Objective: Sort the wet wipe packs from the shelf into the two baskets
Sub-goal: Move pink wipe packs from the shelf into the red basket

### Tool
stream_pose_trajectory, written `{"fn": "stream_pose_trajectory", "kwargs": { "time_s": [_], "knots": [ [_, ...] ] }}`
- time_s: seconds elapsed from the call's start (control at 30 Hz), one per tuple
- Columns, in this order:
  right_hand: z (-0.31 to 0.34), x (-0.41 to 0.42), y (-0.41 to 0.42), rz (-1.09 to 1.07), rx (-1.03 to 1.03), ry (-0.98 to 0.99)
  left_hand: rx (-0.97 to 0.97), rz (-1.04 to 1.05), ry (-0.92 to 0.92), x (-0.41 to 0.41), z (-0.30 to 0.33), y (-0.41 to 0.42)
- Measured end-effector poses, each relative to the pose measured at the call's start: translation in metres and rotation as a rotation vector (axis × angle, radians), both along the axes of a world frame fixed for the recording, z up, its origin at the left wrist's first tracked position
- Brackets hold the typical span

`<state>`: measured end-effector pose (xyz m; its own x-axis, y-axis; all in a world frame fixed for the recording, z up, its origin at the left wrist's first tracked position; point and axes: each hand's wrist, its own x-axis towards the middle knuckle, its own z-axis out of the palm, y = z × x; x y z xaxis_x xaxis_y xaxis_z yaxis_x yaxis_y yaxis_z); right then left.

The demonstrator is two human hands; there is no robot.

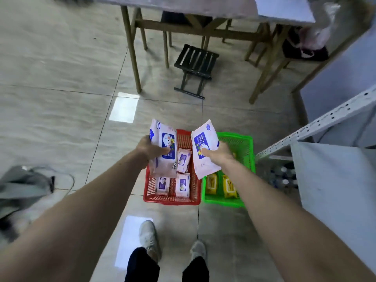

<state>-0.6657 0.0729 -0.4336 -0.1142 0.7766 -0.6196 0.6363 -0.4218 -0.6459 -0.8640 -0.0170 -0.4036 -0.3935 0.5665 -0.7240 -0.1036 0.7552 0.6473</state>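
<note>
Two baskets stand side by side on the floor in front of me. The red basket (173, 200) holds three pink-and-blue wipe packs (182, 185). The green basket (247, 147) to its right holds two yellow wipe packs (228, 186). My left hand (149, 148) grips a pink-and-blue wipe pack (163, 145) above the red basket's left side. My right hand (220, 154) grips a second pink-and-blue pack (203, 147) marked "BABY WIPES", held over the seam between the two baskets.
A white metal shelf (329, 119) rises at the right, with bottles (282, 176) low beside it. Wooden tables (183, 9) and a black folding stool (195, 64) stand ahead. A grey garment (22, 186) lies at the left. My shoes (148, 237) are below the baskets.
</note>
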Motion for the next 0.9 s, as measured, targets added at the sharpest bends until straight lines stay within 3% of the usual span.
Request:
{"fn": "stream_pose_trajectory", "kwargs": {
  "time_s": [0.23,0.5,0.7,0.8,0.9],
  "knots": [
    [-0.174,-0.044,-0.005,-0.029,-0.105,-0.179,-0.126,-0.008,-0.003,-0.051,-0.169,0.001],
    [-0.393,-0.043,-0.028,-0.072,-0.191,-0.316,-0.282,-0.089,0.096,-0.027,-0.393,-0.008],
    [-0.524,-0.041,-0.032,-0.138,-0.241,-0.201,-0.295,-0.042,0.079,-0.019,-0.522,-0.010],
    [-0.564,-0.043,-0.030,-0.211,-0.287,-0.063,-0.291,0.034,-0.003,-0.021,-0.569,-0.006],
    [-0.591,-0.044,-0.033,-0.146,-0.369,-0.010,-0.281,0.066,-0.041,-0.019,-0.604,-0.006]
  ]
}}
